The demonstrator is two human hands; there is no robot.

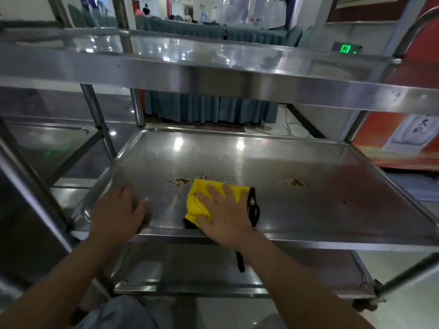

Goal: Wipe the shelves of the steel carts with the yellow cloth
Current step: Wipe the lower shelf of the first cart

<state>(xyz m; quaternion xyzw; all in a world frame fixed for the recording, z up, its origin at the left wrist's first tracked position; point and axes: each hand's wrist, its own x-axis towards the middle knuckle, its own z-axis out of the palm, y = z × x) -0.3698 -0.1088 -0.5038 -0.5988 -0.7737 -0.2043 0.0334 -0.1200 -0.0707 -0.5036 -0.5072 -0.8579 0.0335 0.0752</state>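
Under the right hand [223,210] lies the yellow cloth [202,198]; flat-fingered grip pressing it.

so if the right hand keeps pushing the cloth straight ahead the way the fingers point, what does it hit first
Probably the dark speckled spill just beyond the yellow cloth under the right hand. The orange-brown puddle sits slightly left of that line. Past them the middle shelf looks bare to its back rim.

middle shelf [308,176]: under both hands, between top shelf [213,67] above and bottom shelf [190,269] below
cloth [202,200]: under right hand [225,217], right of left hand [118,210]
stains [183,181]: just beyond the cloth; spot [297,182] farther right
second cart [59,143]: left of left hand
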